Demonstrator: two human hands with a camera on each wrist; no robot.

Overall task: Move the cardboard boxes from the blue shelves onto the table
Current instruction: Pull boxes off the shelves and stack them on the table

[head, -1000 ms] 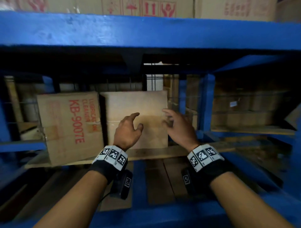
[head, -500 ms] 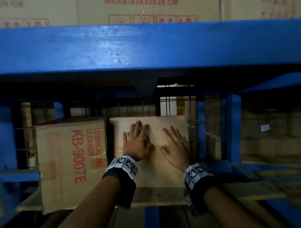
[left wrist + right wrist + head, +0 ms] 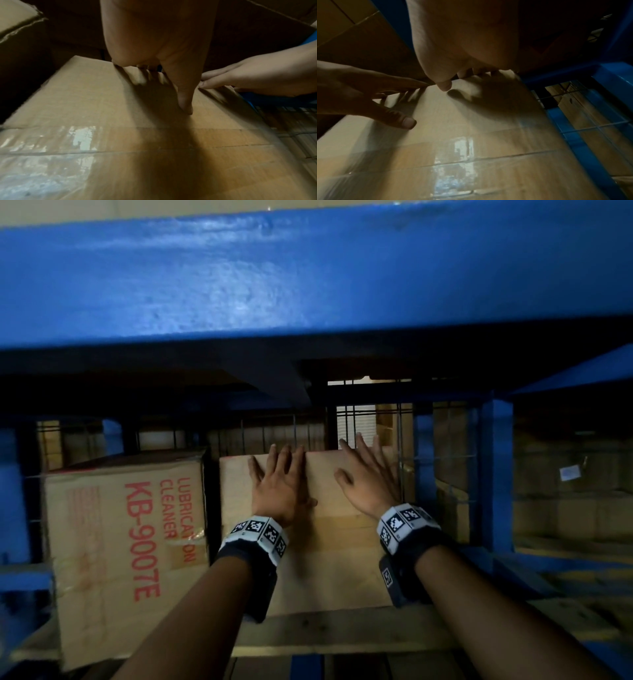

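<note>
Fingers (image 3: 286, 455) flat atop plain box (image 3: 329, 559)

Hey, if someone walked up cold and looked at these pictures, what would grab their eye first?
First the thick blue shelf beam that fills the top of the head view. Below it, the left hand and the right hand lie flat, fingers straight, on the front of a plain cardboard box on the shelf. Left of it stands a second box with red print reading KB-9007E.
</note>
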